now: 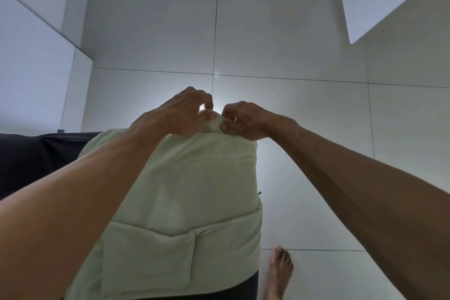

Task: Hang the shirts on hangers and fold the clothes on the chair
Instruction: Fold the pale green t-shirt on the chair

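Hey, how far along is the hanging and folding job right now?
Nothing finished shows in this view: no hanger, no folded pile. In hand: the left hand and right hand pinch the top edge of a pale green shirt, which hangs down in front of the person; its pocket faces the camera. A dark cloth lies at the left, unfolded as far as I can tell. Left to do: hanging or folding this shirt, plus the rest.

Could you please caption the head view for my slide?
Both hands, left hand and right hand, pinch the pale green shirt above the tiled floor.
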`<state>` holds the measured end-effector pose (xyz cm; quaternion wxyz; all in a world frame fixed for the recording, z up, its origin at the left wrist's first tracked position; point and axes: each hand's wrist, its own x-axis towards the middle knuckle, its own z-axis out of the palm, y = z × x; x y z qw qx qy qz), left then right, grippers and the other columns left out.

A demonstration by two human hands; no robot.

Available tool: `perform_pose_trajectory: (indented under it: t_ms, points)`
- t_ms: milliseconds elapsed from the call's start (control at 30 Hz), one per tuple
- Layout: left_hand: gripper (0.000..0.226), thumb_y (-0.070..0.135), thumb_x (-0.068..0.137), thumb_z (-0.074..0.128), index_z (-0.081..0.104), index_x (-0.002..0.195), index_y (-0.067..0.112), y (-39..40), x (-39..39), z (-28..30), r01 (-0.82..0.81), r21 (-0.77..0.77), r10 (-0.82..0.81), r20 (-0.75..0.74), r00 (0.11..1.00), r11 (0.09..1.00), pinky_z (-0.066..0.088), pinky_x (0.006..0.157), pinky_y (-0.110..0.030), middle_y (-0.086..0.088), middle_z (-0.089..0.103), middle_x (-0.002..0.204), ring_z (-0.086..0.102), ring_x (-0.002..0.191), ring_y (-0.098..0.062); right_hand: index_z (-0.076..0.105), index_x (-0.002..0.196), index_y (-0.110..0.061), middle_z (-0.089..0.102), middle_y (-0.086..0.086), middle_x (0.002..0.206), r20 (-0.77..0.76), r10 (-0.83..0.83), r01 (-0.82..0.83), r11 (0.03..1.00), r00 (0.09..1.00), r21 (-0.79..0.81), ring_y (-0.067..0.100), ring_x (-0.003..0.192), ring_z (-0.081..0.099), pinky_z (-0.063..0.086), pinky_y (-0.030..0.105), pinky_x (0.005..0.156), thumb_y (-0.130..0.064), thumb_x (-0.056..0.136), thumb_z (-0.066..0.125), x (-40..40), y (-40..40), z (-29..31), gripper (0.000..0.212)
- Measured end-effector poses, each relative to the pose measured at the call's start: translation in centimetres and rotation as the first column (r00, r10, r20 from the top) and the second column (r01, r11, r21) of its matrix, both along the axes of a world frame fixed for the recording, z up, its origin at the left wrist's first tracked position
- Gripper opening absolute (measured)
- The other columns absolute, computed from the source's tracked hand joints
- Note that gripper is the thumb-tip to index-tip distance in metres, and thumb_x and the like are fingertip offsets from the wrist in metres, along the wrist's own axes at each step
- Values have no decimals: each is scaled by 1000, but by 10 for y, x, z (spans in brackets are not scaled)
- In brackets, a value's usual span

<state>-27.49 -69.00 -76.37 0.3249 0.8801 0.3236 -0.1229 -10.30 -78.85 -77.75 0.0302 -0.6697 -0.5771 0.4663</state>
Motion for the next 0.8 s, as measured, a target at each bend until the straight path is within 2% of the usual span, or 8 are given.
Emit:
perform_pose_trajectory:
  t_ms: [167, 300, 400, 467, 533, 600, 700, 800]
  points:
    - [23, 43, 99, 48, 52, 90, 22, 6, -6, 6, -78, 9, 77, 47, 996, 997, 47, 70, -42, 0, 64, 88, 58, 78, -25, 55, 103, -20, 58, -5, 83, -178, -247, 248, 969, 952, -17, 14, 75, 55, 40, 28, 63, -36, 100, 57, 11, 7, 9, 17]
    - [31, 50, 91, 63, 50, 92, 22, 10, -11, 18, 36, 108, -30, -59, 998, 993, 38, 68, -37, 2, 59, 80, 53, 75, -26, 55, 98, -21, 57, -3, 85, -2, -169, 168, 984, 986, 55, 17, 76, 55, 38, 29, 61, -38, 97, 61, 21, -1, 4, 18]
    - [34, 56, 88, 63, 60, 104, 25, 11, -14, 24, 79, 320, -31, -150, 988, 944, 33, 91, -37, 0, 54, 87, 52, 91, -29, 52, 94, -23, 58, -2, 83, 39, -199, 193, 974, 979, 117, 18, 75, 56, 42, 32, 62, -45, 96, 60, 24, -10, 0, 23]
    - [34, 60, 89, 59, 64, 102, 29, 10, -18, 26, 62, 380, 17, -201, 979, 923, 29, 100, -39, -3, 57, 90, 51, 97, -29, 49, 93, -22, 56, 0, 85, 106, -84, 79, 996, 991, 51, 23, 78, 55, 43, 34, 66, -40, 94, 64, 25, -15, 0, 23]
    - [41, 66, 87, 57, 66, 107, 31, 6, -23, 27, 85, 425, 30, -256, 966, 901, 27, 102, -40, -3, 63, 94, 53, 102, -27, 46, 96, -22, 54, 0, 89, 209, -22, 12, 999, 978, 50, 26, 84, 55, 43, 34, 69, -35, 96, 62, 25, -21, 0, 20]
    - [48, 70, 84, 57, 66, 112, 33, 2, -26, 32, 94, 450, 54, -306, 951, 888, 25, 103, -41, 0, 65, 97, 54, 107, -23, 49, 105, -21, 54, 1, 92, 282, -107, 70, 988, 954, 136, 26, 83, 55, 41, 34, 69, -37, 99, 57, 25, -28, 1, 19]
    - [53, 73, 80, 58, 65, 111, 30, -3, -32, 41, 53, 484, 122, -323, 939, 873, 25, 96, -39, 5, 61, 85, 55, 92, -21, 51, 113, -20, 57, 3, 95, 391, -60, 18, 994, 919, 110, 25, 82, 55, 41, 34, 70, -40, 100, 53, 27, -40, 2, 24]
    - [59, 70, 81, 60, 64, 119, 25, -10, -38, 50, 19, 513, 180, -334, 925, 858, 26, 95, -37, -1, 69, 107, 61, 97, -23, 52, 115, -19, 58, 5, 95, 464, -70, 9, 991, 883, 133, 26, 82, 54, 42, 34, 68, -35, 101, 51, 34, -48, 1, 21]
